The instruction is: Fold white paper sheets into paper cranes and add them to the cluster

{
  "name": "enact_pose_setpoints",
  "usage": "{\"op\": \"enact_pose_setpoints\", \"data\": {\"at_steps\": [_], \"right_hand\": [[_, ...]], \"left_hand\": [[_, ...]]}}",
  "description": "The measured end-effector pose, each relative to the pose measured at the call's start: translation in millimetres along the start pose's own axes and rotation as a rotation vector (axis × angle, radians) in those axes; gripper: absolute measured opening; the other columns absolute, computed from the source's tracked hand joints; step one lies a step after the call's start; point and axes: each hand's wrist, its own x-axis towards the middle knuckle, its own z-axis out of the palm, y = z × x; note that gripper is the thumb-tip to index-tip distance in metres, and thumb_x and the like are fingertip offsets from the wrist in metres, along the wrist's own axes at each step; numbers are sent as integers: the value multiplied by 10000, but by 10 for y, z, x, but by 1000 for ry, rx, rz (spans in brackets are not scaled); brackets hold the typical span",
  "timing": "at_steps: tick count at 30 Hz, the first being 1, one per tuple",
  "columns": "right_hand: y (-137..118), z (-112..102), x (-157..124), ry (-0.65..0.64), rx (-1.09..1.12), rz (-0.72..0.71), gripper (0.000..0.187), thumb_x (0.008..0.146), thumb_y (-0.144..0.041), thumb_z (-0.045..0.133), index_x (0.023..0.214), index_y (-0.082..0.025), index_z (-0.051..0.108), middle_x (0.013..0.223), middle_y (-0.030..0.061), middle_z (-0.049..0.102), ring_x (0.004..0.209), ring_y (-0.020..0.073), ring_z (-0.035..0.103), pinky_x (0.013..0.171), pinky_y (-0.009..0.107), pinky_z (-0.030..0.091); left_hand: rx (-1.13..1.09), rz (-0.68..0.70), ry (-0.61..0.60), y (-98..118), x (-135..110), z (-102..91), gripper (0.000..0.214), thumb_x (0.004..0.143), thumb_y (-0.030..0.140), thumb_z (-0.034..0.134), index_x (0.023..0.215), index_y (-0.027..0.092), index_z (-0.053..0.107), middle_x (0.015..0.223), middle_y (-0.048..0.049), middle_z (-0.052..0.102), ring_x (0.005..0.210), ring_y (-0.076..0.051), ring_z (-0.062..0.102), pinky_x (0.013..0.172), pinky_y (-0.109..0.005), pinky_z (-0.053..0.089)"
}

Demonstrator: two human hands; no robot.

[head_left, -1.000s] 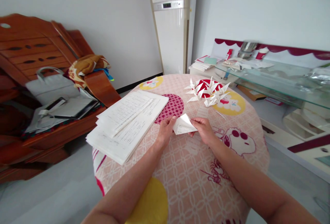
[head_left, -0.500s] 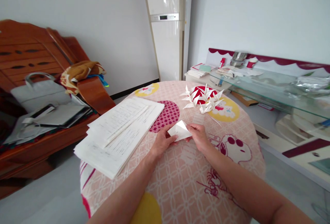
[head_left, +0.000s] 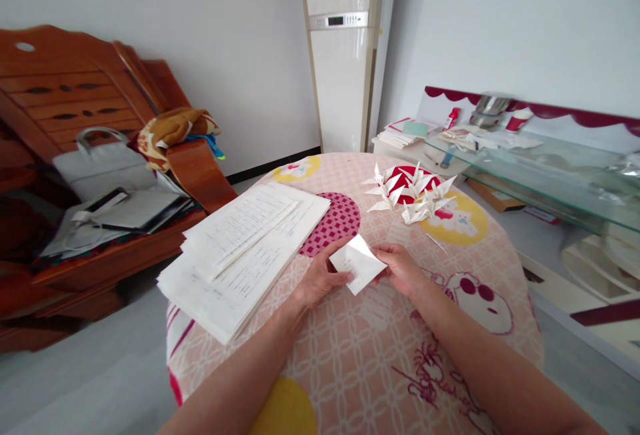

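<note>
A small folded white paper (head_left: 357, 263) is held just above the round table (head_left: 380, 355) with its pink patterned cloth. My left hand (head_left: 320, 279) grips the paper's left side, thumb on top. My right hand (head_left: 401, 269) pinches its right corner. The paper now shows as a flat diamond shape. A thick stack of printed sheets (head_left: 245, 248) lies to the left of my hands. Several white paper cranes (head_left: 411, 191) sit in a heap at the far side of the table.
A wooden bench (head_left: 100, 175) at the left carries a grey bag, papers and a bundled cloth. A glass-topped stand (head_left: 540, 161) with cups and clutter runs along the right. A tall white appliance (head_left: 345, 55) stands in the far corner.
The paper went from a raised triangular fold to a flatter diamond shape between my hands. My head view shifted slightly, with both hands staying at the table's middle.
</note>
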Motion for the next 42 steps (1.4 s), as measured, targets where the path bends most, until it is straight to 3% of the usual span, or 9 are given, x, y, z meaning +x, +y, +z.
{"op": "enact_pose_setpoints", "data": {"at_steps": [7, 13, 17, 23, 27, 32, 37, 42], "right_hand": [[-54, -86, -35, -53, 8, -3, 247, 607, -296, 797, 798, -140, 779, 732, 65, 752, 510, 144, 630, 444, 250, 525], [-51, -57, -50, 28, -109, -113, 231, 620, -298, 780, 799, -152, 789, 745, 57, 758, 563, 155, 641, 454, 241, 515], [-57, -67, -60, 49, -249, -85, 192, 629, -313, 759, 740, -156, 768, 641, 36, 727, 481, 141, 606, 388, 221, 458], [-64, -105, -76, 82, -451, -94, 185, 680, -326, 712, 736, -153, 745, 541, 11, 670, 399, 113, 533, 315, 186, 309], [-60, -138, -47, 71, -555, -135, 200, 692, -332, 696, 779, -161, 753, 580, 5, 683, 421, 113, 526, 366, 205, 326], [-4, -211, 28, 145, -891, -353, 102, 656, -245, 713, 736, -186, 737, 597, 8, 680, 537, 142, 563, 509, 236, 371], [-16, -270, 13, 62, -922, -407, 36, 684, -222, 655, 659, -196, 657, 549, -19, 610, 518, 125, 508, 505, 225, 333], [-91, -313, -30, -60, -862, -369, 84, 698, -227, 625, 639, -186, 668, 519, -28, 581, 491, 113, 473, 493, 224, 317]], "left_hand": [[-40, 29, 54, 32, -5, 18, 849, 560, 220, 885, 1347, 179, 568, 1093, -78, 719, 941, -204, 651, 824, -300, 506], [93, 93, 53, -30, 14, -47, 689, 647, 297, 845, 1282, 166, 613, 1079, -88, 725, 918, -216, 672, 795, -311, 526], [204, 135, 161, -67, 37, -79, 517, 690, 295, 799, 1174, 162, 674, 1021, -77, 733, 876, -205, 684, 765, -301, 536], [143, 50, 190, -57, 40, -112, 463, 685, 245, 765, 1125, 133, 677, 877, -56, 724, 789, -186, 686, 726, -293, 545], [427, 114, 259, -44, 23, -112, 360, 692, 132, 673, 1051, 144, 674, 869, -50, 692, 771, -178, 659, 713, -308, 543], [919, 390, 265, -28, -2, -73, 322, 647, 7, 581, 896, 181, 686, 987, -62, 677, 913, -199, 609, 835, -338, 515], [1008, 363, 140, -69, -3, -91, 321, 719, 16, 509, 902, 181, 714, 851, -46, 676, 738, -151, 603, 713, -274, 494], [968, 344, 132, -75, 5, -134, 306, 722, 34, 535, 895, 180, 740, 844, -49, 686, 726, -159, 620, 690, -266, 489]]}}
